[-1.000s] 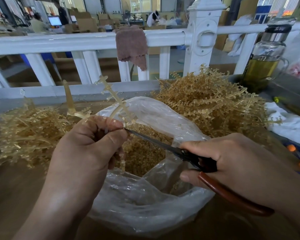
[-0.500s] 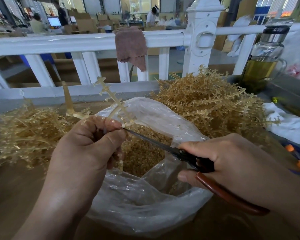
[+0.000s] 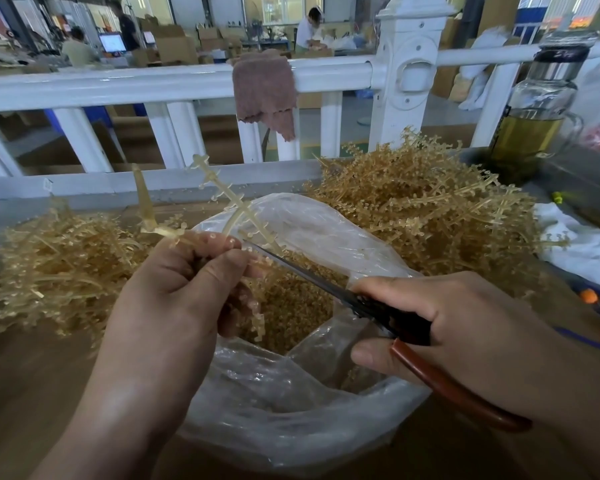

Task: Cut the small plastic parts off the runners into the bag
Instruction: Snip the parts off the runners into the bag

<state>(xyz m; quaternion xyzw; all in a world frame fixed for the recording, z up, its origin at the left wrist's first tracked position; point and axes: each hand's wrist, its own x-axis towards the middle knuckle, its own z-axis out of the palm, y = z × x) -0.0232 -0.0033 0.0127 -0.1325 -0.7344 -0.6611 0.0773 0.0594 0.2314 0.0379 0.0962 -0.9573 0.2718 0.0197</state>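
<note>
Fingers [image 3: 222, 271] of left hand [image 3: 174, 299] curled tight round runner [image 3: 238, 211], pinching it just above bag [image 3: 326, 223] mouth. Head view: runner's long axis slants up and away from fingertips toward rail [image 3: 153, 84]; short lower end hangs below them into bag. Right hand [image 3: 465, 327] wrapped round scissors [image 3: 309, 277] handles, blades look nearly closed, tip touching runner right beside left thumb. Next snip likely comes from right, across runner's axis; cut parts [image 3: 291, 306] lie beneath fingers, in bag

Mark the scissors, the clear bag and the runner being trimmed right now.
scissors [image 3: 312, 278]: head view, middle of the blade.
clear plastic bag [image 3: 291, 410]: head view, its near wall.
runner [image 3: 236, 202]: head view, the stem above the blade tip.
</note>
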